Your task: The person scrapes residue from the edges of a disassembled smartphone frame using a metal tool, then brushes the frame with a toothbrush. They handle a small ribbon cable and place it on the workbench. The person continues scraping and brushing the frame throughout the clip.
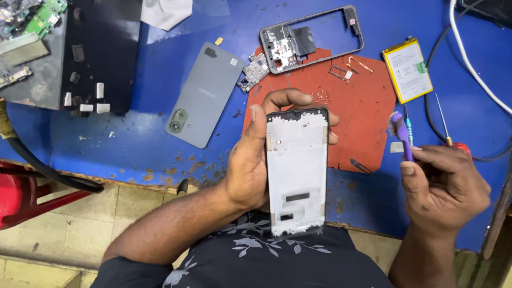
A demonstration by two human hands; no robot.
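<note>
Left hand: the left hand point(250, 160) grips a phone screen panel point(297, 170) from its left edge, thumb along the near side and fingertips curled over the top and the far edge.
Screen panel: it stands upright in the palm with its pale inner face toward the camera, dark rim at the top, a small dark slot low on the face; its lower end hangs over the person's dark flowered shirt point(256, 256).
Right hand: the right hand point(442, 186) is closed around the handle of a purple brush point(401, 133), bristle end pointing up and away; the brush is well apart from the panel, off to its right.
Beyond the left hand: a grey phone back cover point(205, 96) lies flat on the blue table point(133, 138), camera rings at its near end.
Beyond the panel: a red mat point(352, 106) lies on the table; a dark phone frame point(312, 37) rests at its far edge, a small circuit board point(255, 70) just beside the frame's left corner.
Beyond the right hand: a yellow-edged battery point(408, 69) lies flat; a thin screwdriver point(444, 125) with a red grip lies just past the knuckles, and a white cable point(472, 58) runs across the far right corner.
Far left of the left hand: a black sheet point(101, 53) with small white pieces point(88, 101) on it, and green boards point(45, 16) at the corner.
</note>
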